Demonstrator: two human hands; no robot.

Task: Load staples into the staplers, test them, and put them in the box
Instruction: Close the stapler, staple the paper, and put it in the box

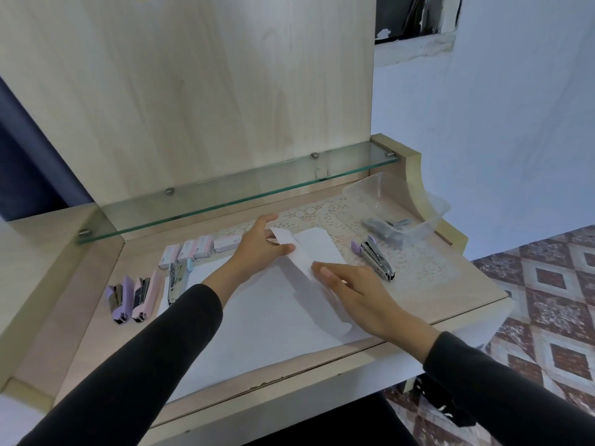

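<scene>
white paper: a folded strip (297,252) lifted over the large sheet (257,317) that covers the desk (450,284).
left hand (257,246): thumb and fingers closed on the strip's far end, holding it just off the sheet.
right hand (347,284): flat and unclenched, fingertips pressing the strip's near end; it grips nothing.
staplers waiting: a lilac stapler (119,299), a pink stapler (145,296) and a pale blue stapler (176,281) lie side by side at the left edge of the sheet.
staple boxes (199,249): a row of small cartons just behind those three.
stapler in hand's reach: a purple-ended stapler (376,257) lies on the lace mat, just right of the right hand, apart from it.
box (396,201): clear plastic, far right; a grey stapler (386,228) lies inside it.
step, as i judge it: readying the test paper, so the testing stage for the purple-ended one.
next move calls for: the right hand leaving the paper to take up that stapler, while the left keeps the strip's layers aligned.
</scene>
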